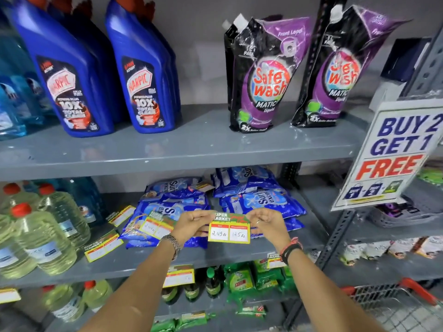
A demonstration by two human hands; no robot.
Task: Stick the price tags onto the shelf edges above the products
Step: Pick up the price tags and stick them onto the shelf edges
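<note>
A yellow-bordered price tag with a green "Super Market" header and handwritten prices is held up between both hands, in front of the middle shelf. My left hand pinches its upper left corner. My right hand pinches its upper right corner. Behind the tag lie blue Surf Excel packets. The grey upper shelf edge runs above them, bare of tags. Other tags lie loose on the middle shelf: one on the left packets, one near the bottles.
Blue Harpic bottles and purple Safewash pouches stand on the upper shelf. Clear liquid bottles fill the middle shelf's left. A "Buy 2 Get 1 Free" sign juts out at right. A red shopping basket sits lower right.
</note>
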